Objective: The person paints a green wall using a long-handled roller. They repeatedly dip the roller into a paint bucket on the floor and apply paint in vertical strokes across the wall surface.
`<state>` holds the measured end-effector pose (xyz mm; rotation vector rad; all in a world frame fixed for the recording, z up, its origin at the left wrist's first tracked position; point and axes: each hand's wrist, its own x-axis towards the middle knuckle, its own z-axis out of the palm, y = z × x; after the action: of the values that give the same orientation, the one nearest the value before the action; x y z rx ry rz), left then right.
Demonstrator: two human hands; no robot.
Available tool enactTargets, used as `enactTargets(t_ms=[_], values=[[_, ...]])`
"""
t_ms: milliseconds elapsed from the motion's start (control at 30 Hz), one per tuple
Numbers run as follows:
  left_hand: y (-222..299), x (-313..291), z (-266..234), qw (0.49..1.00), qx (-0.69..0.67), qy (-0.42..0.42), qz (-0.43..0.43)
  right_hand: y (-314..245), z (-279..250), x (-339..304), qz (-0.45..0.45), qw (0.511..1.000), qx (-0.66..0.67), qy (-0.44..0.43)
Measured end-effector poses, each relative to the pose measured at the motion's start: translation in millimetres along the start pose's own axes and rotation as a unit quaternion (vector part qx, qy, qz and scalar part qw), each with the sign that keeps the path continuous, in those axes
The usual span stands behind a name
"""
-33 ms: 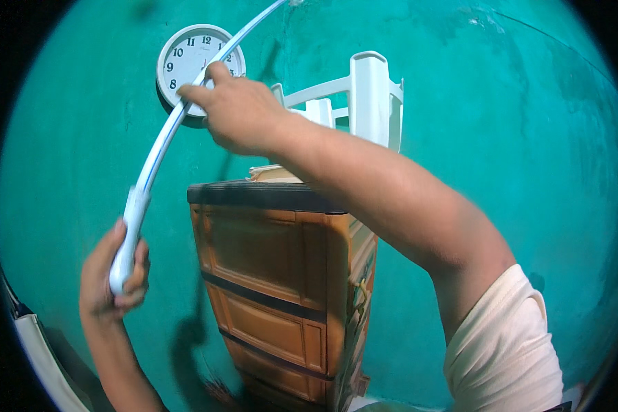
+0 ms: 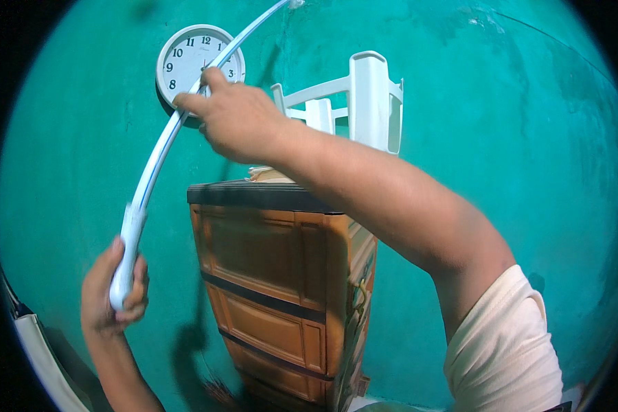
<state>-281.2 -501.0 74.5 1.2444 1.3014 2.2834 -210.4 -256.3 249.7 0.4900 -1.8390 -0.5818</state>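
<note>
Pole (image 2: 157, 154) past drawer cabinet's (image 2: 264, 254) top-left corner, crossing clock (image 2: 180, 69) | my left hand (image 2: 101, 292) wraps lower end, my right hand (image 2: 240, 120) pinches higher | all slightly lower than before (I'm apparently drawing it down)

Head view: upright, from the left of two head-worn fisheye cameras
Left hand (image 2: 100, 292) and right hand (image 2: 240, 125): nearest, seen from the wearer's side
Orange-brown drawer cabinet (image 2: 257, 254): beyond the hands, central
Green wall (image 2: 501, 172): farthest, faced ahead, filling the background
</note>
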Motion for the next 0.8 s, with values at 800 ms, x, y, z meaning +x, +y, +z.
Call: enactTargets(t_ms=[800], values=[[-23, 9, 3, 0.995, -0.075, -0.039, -0.048, 14, 2, 18, -0.024, 0.997, -0.040, -0.066]])
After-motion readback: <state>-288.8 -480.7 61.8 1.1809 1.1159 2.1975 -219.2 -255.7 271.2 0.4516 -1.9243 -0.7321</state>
